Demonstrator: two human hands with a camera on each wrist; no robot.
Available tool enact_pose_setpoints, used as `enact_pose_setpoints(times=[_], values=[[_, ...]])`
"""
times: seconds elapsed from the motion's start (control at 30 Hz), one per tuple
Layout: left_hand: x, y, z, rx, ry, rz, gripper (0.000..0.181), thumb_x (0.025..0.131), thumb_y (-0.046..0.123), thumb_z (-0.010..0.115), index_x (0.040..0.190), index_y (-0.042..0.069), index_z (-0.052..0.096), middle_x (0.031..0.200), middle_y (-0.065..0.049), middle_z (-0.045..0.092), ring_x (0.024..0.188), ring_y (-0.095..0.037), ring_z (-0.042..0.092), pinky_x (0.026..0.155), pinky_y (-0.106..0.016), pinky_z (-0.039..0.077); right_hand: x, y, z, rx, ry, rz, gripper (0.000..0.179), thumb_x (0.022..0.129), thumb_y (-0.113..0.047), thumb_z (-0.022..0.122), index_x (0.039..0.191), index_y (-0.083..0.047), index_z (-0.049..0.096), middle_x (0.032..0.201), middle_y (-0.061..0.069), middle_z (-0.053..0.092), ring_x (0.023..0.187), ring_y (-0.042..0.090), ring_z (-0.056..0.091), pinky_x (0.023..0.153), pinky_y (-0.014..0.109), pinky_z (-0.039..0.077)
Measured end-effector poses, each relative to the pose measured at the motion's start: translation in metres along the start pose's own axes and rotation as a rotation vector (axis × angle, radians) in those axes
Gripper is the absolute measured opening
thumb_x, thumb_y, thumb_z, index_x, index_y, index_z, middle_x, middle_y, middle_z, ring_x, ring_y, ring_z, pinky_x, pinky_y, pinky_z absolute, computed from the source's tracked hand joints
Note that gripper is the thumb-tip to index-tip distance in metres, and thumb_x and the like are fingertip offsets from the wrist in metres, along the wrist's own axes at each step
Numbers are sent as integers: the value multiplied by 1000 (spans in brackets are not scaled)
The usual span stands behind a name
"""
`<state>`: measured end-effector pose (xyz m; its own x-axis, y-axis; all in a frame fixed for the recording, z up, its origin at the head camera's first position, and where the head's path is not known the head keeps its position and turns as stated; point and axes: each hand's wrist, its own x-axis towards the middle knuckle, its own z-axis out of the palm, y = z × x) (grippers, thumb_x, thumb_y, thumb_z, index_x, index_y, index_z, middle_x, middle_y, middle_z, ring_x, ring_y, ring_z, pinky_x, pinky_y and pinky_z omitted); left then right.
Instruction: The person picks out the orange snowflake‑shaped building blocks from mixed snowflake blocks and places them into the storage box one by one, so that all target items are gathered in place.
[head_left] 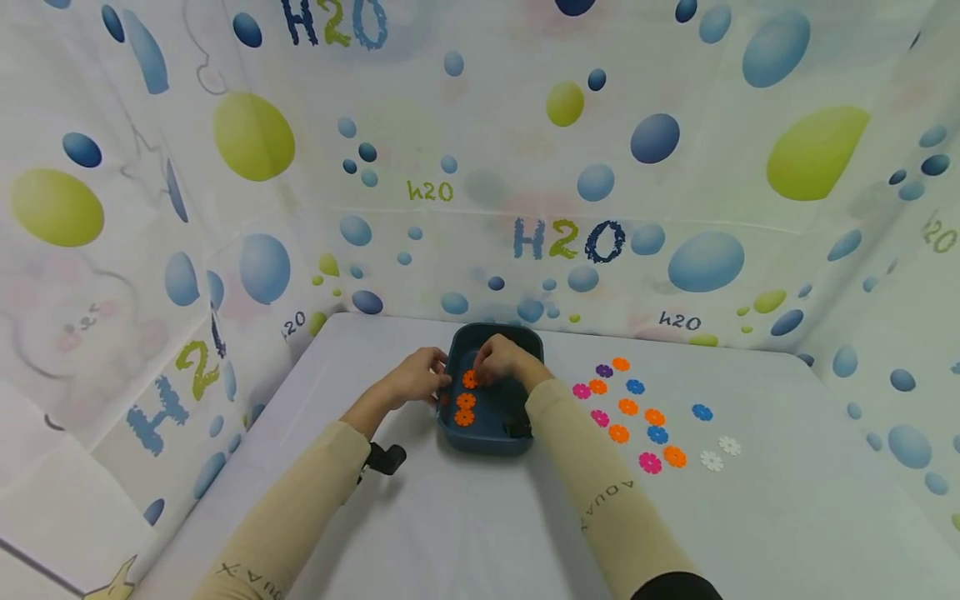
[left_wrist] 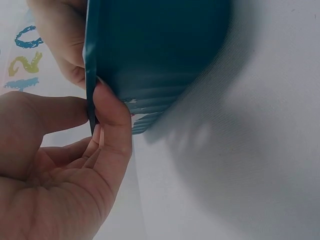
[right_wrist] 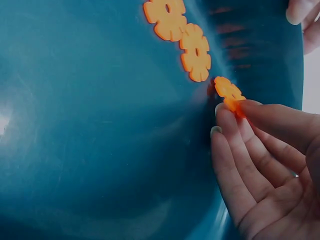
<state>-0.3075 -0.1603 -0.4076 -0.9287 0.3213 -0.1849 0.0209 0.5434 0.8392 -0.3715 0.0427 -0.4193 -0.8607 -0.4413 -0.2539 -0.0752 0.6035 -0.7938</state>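
Dark blue bin (head_left: 487,437) sits on the white desk (head_left: 465,533), centre, near the back wall. Both hands are at it.

Left hand (head_left: 415,379): at the bin's left rim. Left wrist view shows thumb and fingers (left_wrist: 112,112) pinching the rim (left_wrist: 91,65) between them, thumb outside the wall. Firm grip, bin steadied.

Right hand (head_left: 504,361): reaches into the bin from above. Right wrist view shows fingers (right_wrist: 235,145) narrow, thumb and fingertips pinching an orange flower-shaped disc (right_wrist: 229,93) by its edge. The disc is just above or at the bin floor, close to the side wall; cannot tell whether it touches.

Two more orange discs (right_wrist: 182,35) lie flat on the bin floor, touching each other edge to edge, just beside the held one. Head view shows them as a short row (head_left: 465,409) on the left half of the bin.

On the desk right of the bin: loose scatter of discs (head_left: 637,412), namely orange, pink, blue, one purple (head_left: 603,371), two white (head_left: 720,452) at the far right. None touch the bin.

Black clamp-like object (head_left: 386,458) is on the desk beside the left forearm. Both arms wear beige sleeves (head_left: 600,492). Backdrop is a bubble-print curtain (head_left: 570,167) with "H2O" lettering.
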Motion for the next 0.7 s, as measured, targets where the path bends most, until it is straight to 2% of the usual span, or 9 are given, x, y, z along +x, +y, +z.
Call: enact_pose_setpoints(times=[0.23, 0.53, 0.7], values=[[-3, 4, 0, 14, 4, -12, 41, 102, 4, 56, 139, -10, 46, 105, -17, 51, 87, -28, 63, 73, -36, 63, 2, 0, 4, -44, -12, 6, 8, 92, 3, 67, 97, 4, 73, 92, 14, 73, 81, 23, 70, 77, 34, 62], [-2, 1, 2, 0, 2, -26, 41, 102, 4, 58, 139, -9, 46, 106, -17, 51, 87, -26, 62, 72, -35, 63, 2, 0, 8, -70, 7, 25, 7, 90, 1, 70, 94, 2, 76, 91, 12, 73, 80, 22, 69, 78, 34, 62], [-2, 2, 2, -2, 2, -25, 42, 101, 4, 59, 139, -10, 45, 106, -17, 51, 87, -26, 63, 72, -36, 63, 2, -2, 4, -81, 4, 23, 10, 93, 0, 68, 97, 2, 76, 92, 12, 74, 81, 22, 71, 76, 32, 62]])
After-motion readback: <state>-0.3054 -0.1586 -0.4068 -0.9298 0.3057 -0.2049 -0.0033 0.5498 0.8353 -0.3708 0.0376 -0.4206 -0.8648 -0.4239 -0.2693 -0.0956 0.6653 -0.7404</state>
